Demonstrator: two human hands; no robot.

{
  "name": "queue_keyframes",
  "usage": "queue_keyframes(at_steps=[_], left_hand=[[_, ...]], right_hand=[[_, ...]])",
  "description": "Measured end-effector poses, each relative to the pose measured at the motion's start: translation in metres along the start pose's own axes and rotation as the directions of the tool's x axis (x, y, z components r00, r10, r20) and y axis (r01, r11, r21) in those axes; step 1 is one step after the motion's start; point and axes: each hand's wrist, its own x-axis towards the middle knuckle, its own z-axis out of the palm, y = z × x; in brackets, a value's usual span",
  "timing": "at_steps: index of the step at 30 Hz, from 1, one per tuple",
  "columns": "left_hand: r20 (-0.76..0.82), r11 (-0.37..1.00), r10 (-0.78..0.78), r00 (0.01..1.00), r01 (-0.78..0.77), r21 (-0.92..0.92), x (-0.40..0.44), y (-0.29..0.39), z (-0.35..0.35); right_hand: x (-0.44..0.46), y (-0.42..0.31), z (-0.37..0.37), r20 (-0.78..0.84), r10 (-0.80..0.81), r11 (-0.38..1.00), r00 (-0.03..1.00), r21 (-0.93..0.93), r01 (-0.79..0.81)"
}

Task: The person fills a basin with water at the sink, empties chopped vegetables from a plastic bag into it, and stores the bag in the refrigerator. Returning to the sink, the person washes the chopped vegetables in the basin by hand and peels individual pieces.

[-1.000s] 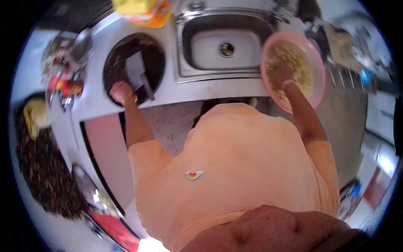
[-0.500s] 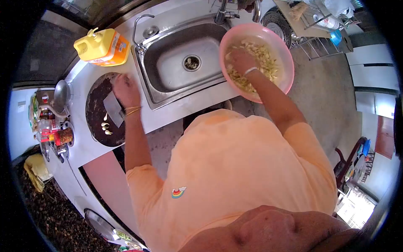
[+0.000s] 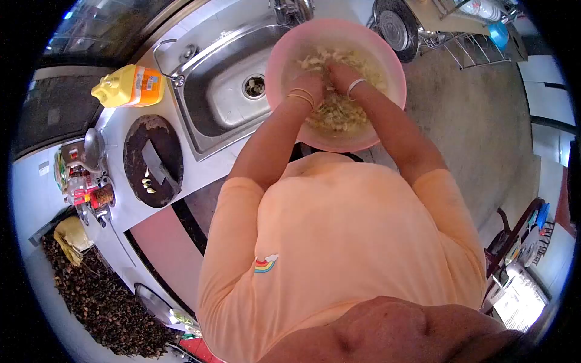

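Both of my hands are down in a large pink basin point(image 3: 396, 78) of cloudy water and pale yellowish pieces point(image 3: 339, 115) that look like garlic. My left hand point(image 3: 310, 86) wears thin bangles and lies close beside my right hand point(image 3: 342, 77), which has a pale band at the wrist. The fingers of both hands are hidden among the pieces, so I cannot tell whether they grip any. To the left, a cleaver point(image 3: 156, 163) lies on the round dark chopping board point(image 3: 138, 142). Several garlic cloves point(image 3: 147, 183) sit beside its blade.
A steel sink point(image 3: 227, 106) with bits in its drain adjoins the basin. A yellow pump jug point(image 3: 130, 86) stands behind the board. Bottles and jars point(image 3: 85, 187) crowd the left corner. On the right stands a rack point(image 3: 478, 51) with dishes.
My left hand has left the cleaver and board and moved right into the basin beside my right hand. The cleaver stays on the board. The view has shifted slightly.
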Motion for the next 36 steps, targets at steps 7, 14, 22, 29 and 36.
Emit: queue_keyframes(at_steps=[7, 14, 22, 29, 36], left_hand=[[-0.101, 0.992, 0.0, 0.995, 0.013, 0.127, 0.022, -0.01, 0.001], [0.052, 0.276, -0.258, 0.965, 0.125, -0.953, -0.009, 0.015, 0.004], [-0.007, -0.515, -0.269, 0.963, -0.15, -0.844, -0.008, -0.006, 0.026], [-0.044, -0.503, -0.285, 0.958, -0.188, -0.843, -0.009, -0.001, 0.022], [-0.087, -0.32, -0.344, 0.935, -0.204, -0.925, -0.01, 0.008, 0.019]], right_hand=[[-0.005, 0.028, -0.011, 0.032, -0.043, 0.918, 0.999, 0.396, 0.026], [-0.028, 0.01, -0.02, -0.157, -0.333, 0.893, 0.93, 0.266, 0.364], [-0.019, 0.012, -0.005, -0.282, -0.249, 0.618, 0.927, 0.69, 0.376], [-0.027, 0.007, -0.019, -0.262, -0.208, 0.683, 0.942, 0.651, 0.331], [-0.011, 0.014, 0.002, -0.22, -0.153, 0.689, 0.963, 0.675, 0.264]])
